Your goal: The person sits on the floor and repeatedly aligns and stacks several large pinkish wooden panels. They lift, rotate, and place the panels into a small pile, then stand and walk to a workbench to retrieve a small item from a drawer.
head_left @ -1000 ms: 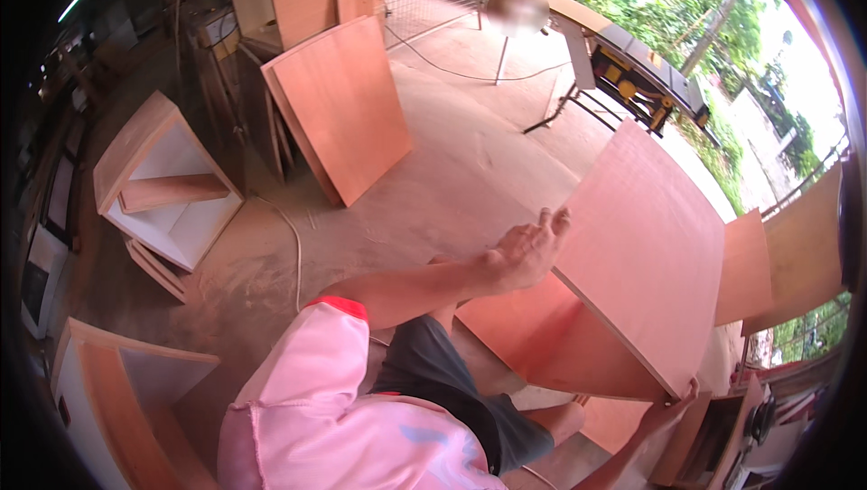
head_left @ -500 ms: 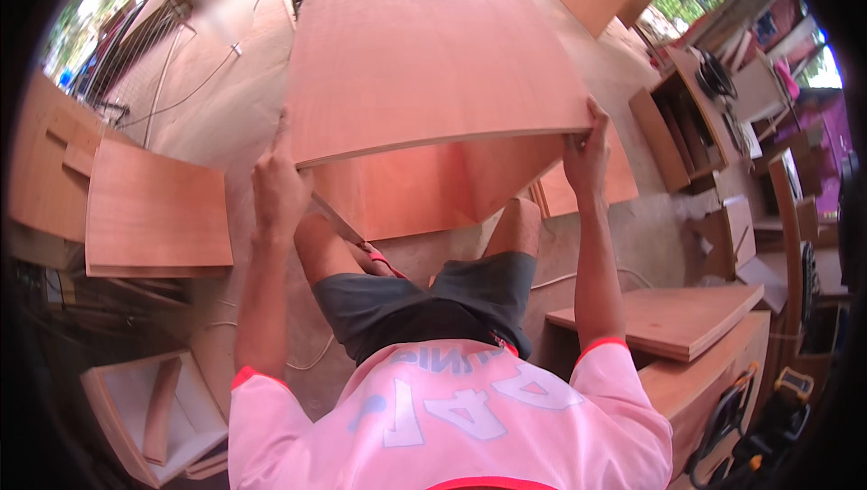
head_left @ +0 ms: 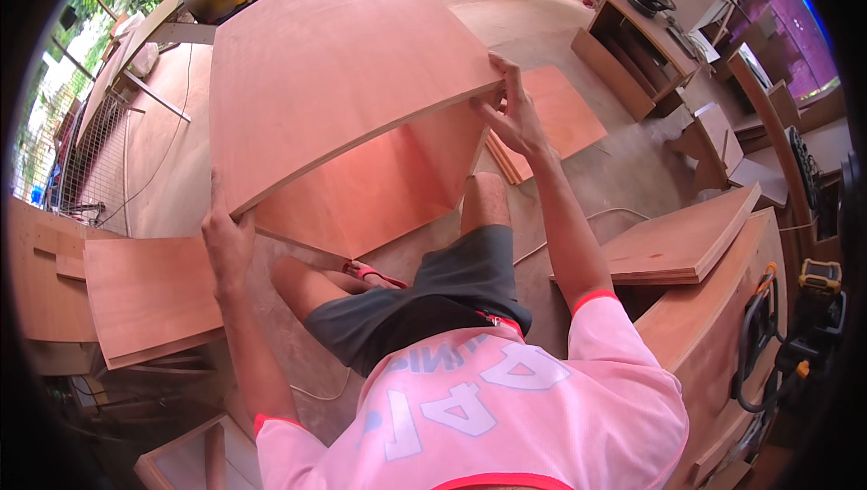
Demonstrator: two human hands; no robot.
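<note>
A large reddish plywood panel (head_left: 343,65) lies across the top in front of me, above upright wooden panels (head_left: 379,187) joined at a corner below it. At the panel's near left corner, my left hand (head_left: 228,235) is closed on the edge. My right hand (head_left: 513,115) grips the near right corner, fingers over the top and thumb at the underside. I cannot tell whether the panel rests on the uprights along its far side. My legs are bent beneath its near edge.
Flat boards (head_left: 551,115) lie on the floor to the right, beyond my knee. Another board (head_left: 153,296) sits at left. Close by on the right, a loose panel (head_left: 677,237) tops a wooden cabinet, beside a black-and-yellow power tool (head_left: 817,296). A pale cable (head_left: 596,219) crosses the floor.
My view has turned, so the panel now appears slanted and farther left, its right corner higher than its left. Both hands still hold its near corners.
</note>
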